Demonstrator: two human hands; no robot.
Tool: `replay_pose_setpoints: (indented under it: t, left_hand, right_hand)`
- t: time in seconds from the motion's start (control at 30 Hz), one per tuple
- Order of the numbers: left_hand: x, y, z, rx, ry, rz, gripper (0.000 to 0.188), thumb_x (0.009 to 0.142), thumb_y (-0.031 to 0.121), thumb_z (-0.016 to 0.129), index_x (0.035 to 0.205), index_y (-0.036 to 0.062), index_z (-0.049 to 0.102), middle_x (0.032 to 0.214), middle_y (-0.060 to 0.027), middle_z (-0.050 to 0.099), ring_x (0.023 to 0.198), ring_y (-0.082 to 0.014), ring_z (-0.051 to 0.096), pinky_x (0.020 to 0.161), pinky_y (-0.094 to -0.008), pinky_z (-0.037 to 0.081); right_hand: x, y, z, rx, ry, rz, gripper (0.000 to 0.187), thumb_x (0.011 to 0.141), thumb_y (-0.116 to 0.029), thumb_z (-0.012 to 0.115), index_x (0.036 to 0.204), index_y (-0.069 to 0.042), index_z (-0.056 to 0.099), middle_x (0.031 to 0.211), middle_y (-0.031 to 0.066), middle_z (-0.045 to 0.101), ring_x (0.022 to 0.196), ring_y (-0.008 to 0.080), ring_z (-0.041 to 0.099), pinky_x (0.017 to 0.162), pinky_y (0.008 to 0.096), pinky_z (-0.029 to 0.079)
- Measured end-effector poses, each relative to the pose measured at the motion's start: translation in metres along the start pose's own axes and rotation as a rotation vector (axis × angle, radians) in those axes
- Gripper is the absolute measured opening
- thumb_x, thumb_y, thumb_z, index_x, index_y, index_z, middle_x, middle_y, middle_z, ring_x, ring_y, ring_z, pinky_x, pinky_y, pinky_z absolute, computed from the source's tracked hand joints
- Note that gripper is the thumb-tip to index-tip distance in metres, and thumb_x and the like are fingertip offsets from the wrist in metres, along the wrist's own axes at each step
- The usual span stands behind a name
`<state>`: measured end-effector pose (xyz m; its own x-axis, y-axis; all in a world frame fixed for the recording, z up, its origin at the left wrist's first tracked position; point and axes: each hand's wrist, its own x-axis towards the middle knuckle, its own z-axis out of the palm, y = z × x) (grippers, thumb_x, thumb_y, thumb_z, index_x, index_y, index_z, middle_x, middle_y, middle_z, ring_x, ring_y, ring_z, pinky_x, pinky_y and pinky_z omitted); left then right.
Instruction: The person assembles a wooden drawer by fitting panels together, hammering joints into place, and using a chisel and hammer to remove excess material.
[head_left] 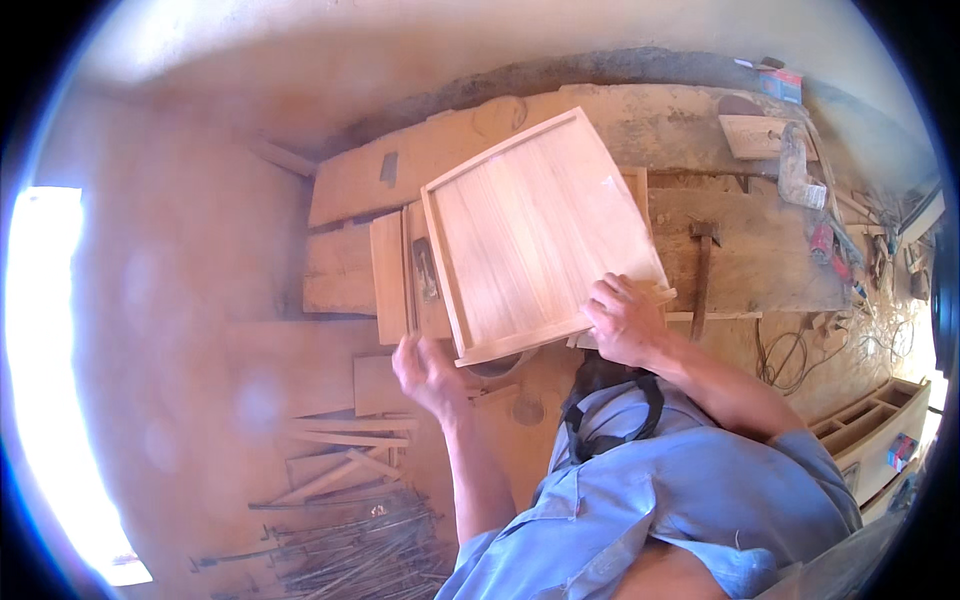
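A shallow wooden tray-like panel (545, 215) with raised edge strips is tilted on the workbench in front of me. My right hand (625, 318) grips its near edge close to the right corner, fingers over the top of the edge strip. Just off the near left corner, my left hand (428, 372) has its fingers curled; whether anything small is between them is hard to make out. Beyond those fingers, a pale board (389, 275) and a thin upright strip of wood lie left of the panel.
A hammer (703, 275) rests on the worn bench (750, 225) to the right. Farther right are a wood block (765, 137), a dusty bottle (797, 170) and cables. Metal clamps or rods (350, 545) and wood offcuts (345, 470) cover the floor at lower left. A compartmented wooden box (870, 425) stands at right.
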<state>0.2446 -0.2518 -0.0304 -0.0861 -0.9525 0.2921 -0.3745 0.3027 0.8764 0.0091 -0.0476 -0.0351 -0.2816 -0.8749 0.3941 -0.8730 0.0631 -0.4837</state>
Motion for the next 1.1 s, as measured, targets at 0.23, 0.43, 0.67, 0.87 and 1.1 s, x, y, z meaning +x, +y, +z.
replay_pose_setpoints:
  t: [0.23, 0.43, 0.67, 0.87, 1.1]
  left_hand:
    - [-0.033, -0.014, -0.009, -0.738, -0.098, -0.512, 0.025, 0.105, 0.025, 0.050, 0.120, 0.0049, 0.053, 0.116, -0.0097, 0.061, 0.114, -0.0205, 0.057, 0.095, -0.0370, 0.044]
    - [-0.028, 0.049, 0.005, -1.124, -0.068, -0.774, 0.041, 0.105, 0.031, 0.050, 0.133, 0.0014, 0.047, 0.125, -0.0150, 0.059, 0.121, -0.0266, 0.054, 0.100, -0.0428, 0.043]
    - [-0.044, 0.010, 0.019, -1.557, -0.271, -0.885, 0.044, 0.091, 0.024, 0.069, 0.129, 0.0074, 0.054, 0.135, -0.0119, 0.057, 0.131, -0.0317, 0.050, 0.110, -0.0509, 0.042]
    - [-0.050, -0.007, 0.060, -1.655, -0.799, -1.102, 0.063, 0.072, 0.016, 0.086, 0.129, 0.0145, 0.059, 0.128, -0.0041, 0.062, 0.127, -0.0301, 0.053, 0.110, -0.0572, 0.041]
    - [-0.017, 0.008, 0.053, -1.658, -0.815, -1.020, 0.067, 0.069, 0.004, 0.084, 0.130, 0.0089, 0.057, 0.122, -0.0056, 0.064, 0.119, -0.0316, 0.059, 0.109, -0.0590, 0.044]
  right_hand:
    - [0.056, -0.005, -0.051, -0.025, -0.128, -0.031, 0.033, 0.068, -0.011, 0.083, 0.096, 0.004, 0.071, 0.097, 0.0143, 0.063, 0.099, 0.0299, 0.059, 0.089, 0.0397, 0.051]
    - [0.068, -0.027, -0.102, -0.101, -0.134, 0.012, 0.036, 0.069, -0.012, 0.083, 0.098, 0.006, 0.071, 0.097, 0.0145, 0.064, 0.102, 0.0288, 0.060, 0.091, 0.0394, 0.051]
    - [0.032, -0.060, -0.098, -0.115, 0.056, 0.211, 0.037, 0.066, -0.012, 0.084, 0.098, 0.002, 0.073, 0.095, 0.0119, 0.064, 0.098, 0.0294, 0.061, 0.085, 0.0398, 0.051]
    - [0.044, -0.110, -0.068, -0.137, 0.197, 0.300, 0.034, 0.065, -0.011, 0.084, 0.095, 0.001, 0.072, 0.090, 0.0135, 0.063, 0.091, 0.0313, 0.061, 0.081, 0.0401, 0.052]
    - [0.105, -0.108, -0.129, 0.143, -0.112, 0.612, 0.045, 0.093, -0.034, 0.069, 0.124, -0.001, 0.066, 0.130, 0.0150, 0.064, 0.126, 0.0276, 0.057, 0.104, 0.0382, 0.047]
